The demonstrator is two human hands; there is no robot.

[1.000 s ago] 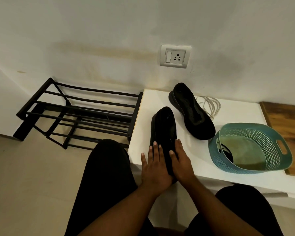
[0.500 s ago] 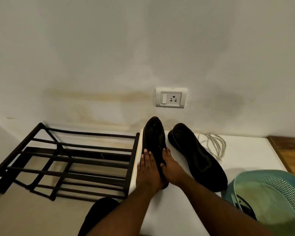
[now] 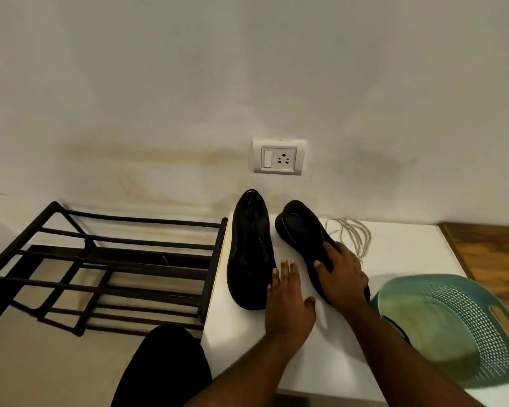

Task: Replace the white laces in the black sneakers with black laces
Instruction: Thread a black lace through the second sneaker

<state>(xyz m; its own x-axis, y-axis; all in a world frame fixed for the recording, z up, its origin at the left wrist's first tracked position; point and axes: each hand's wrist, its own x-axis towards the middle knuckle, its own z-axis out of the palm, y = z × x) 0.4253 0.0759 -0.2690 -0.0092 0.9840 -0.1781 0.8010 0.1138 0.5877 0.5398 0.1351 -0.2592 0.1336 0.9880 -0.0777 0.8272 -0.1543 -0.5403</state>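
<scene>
Two black sneakers stand on a white table [image 3: 400,251]. The left sneaker [image 3: 250,248] points away from me at the table's left edge. My left hand [image 3: 288,301] lies with straight fingers beside its near right side, touching it. The right sneaker [image 3: 303,230] lies at an angle, and my right hand [image 3: 343,270] grips its near end with curled fingers. A bundle of white laces [image 3: 353,233] lies behind the right sneaker by the wall. Laces on the shoes are too dark to make out.
A teal perforated basket [image 3: 465,321] lies tilted at the table's near right. A black metal shoe rack [image 3: 100,268] stands left of the table. A wall socket [image 3: 278,157] is above the shoes. A wooden surface [image 3: 494,254] adjoins the table at right.
The left sneaker was pushed away toward the wall and both hands left it. My right hand moved over to the right sneaker and took hold of it. The camera tilted.
</scene>
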